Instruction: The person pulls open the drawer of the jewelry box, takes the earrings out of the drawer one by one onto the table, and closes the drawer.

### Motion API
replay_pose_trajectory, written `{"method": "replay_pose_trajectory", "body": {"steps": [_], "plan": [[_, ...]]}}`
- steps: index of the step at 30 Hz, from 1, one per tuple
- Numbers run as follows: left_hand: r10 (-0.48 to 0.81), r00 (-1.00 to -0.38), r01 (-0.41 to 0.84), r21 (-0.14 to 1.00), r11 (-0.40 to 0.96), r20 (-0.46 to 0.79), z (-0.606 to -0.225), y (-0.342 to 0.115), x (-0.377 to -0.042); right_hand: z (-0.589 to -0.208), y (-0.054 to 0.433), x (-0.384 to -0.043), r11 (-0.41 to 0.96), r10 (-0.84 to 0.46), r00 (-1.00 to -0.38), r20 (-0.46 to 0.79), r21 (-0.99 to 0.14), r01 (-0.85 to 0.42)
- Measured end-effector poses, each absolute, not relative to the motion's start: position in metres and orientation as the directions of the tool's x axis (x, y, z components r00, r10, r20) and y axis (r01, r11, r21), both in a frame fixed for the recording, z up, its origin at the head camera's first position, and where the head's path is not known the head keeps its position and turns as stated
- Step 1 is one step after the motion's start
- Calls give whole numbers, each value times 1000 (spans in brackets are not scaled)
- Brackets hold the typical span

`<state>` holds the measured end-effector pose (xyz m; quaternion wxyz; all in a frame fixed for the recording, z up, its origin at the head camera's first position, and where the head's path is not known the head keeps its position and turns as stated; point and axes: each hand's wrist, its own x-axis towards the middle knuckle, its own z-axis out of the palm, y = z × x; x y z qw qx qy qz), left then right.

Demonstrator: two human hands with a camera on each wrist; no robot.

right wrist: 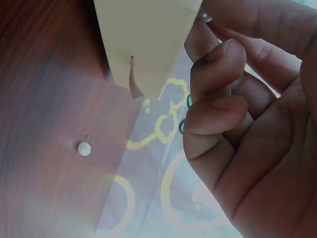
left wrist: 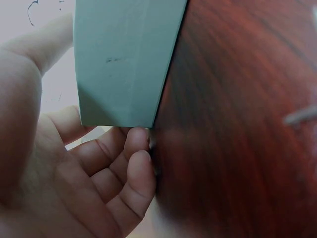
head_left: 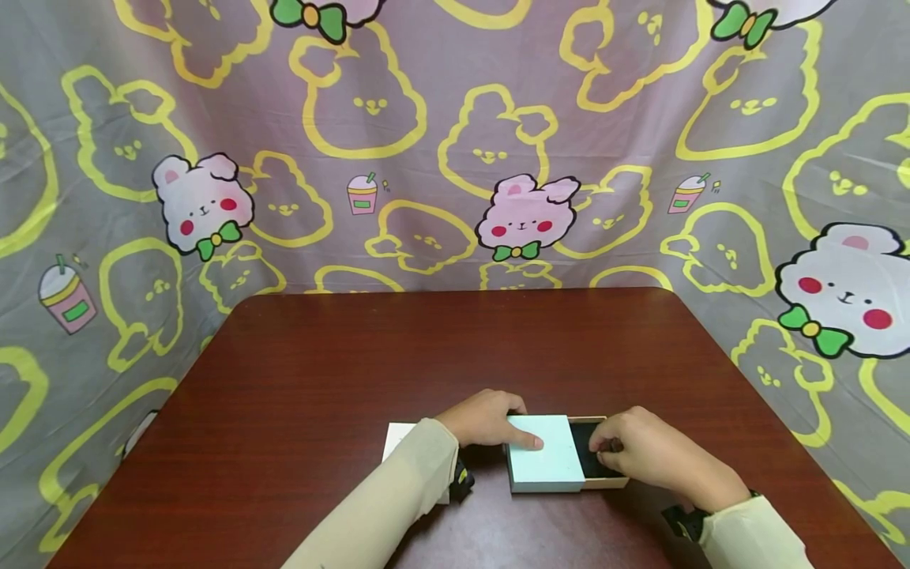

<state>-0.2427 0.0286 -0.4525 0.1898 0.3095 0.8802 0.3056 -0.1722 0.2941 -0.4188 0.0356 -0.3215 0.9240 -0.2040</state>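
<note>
A pale blue drawer box (head_left: 546, 458) lies on the table, its tan drawer (head_left: 606, 483) slid partly out to the right, showing a black lining (head_left: 583, 438). My left hand (head_left: 486, 419) grips the box's outer sleeve from the left, thumb on top and fingers at the far side. Over the drawer, my right hand (head_left: 643, 446) has thumb and forefinger drawn together, tips close over the lining. In the right wrist view a small shiny piece (right wrist: 204, 16) shows at those fingertips; its kind is unclear. A ribbon tab (right wrist: 133, 82) hangs from the drawer's end.
A pearl stud earring (right wrist: 84, 148) lies on the table (head_left: 455, 348) beyond the drawer's end. A white flat item (head_left: 400, 435) is partly hidden under my left forearm. A patterned curtain (head_left: 441, 273) surrounds the table's back and sides.
</note>
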Motion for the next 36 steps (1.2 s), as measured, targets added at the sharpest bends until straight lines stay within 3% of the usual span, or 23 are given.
{"method": "replay_pose_trajectory", "body": {"steps": [36], "plan": [[661, -733, 423, 655, 626, -158, -450, 29, -242, -414, 310, -168, 754, -523, -851, 40, -444, -484]]}}
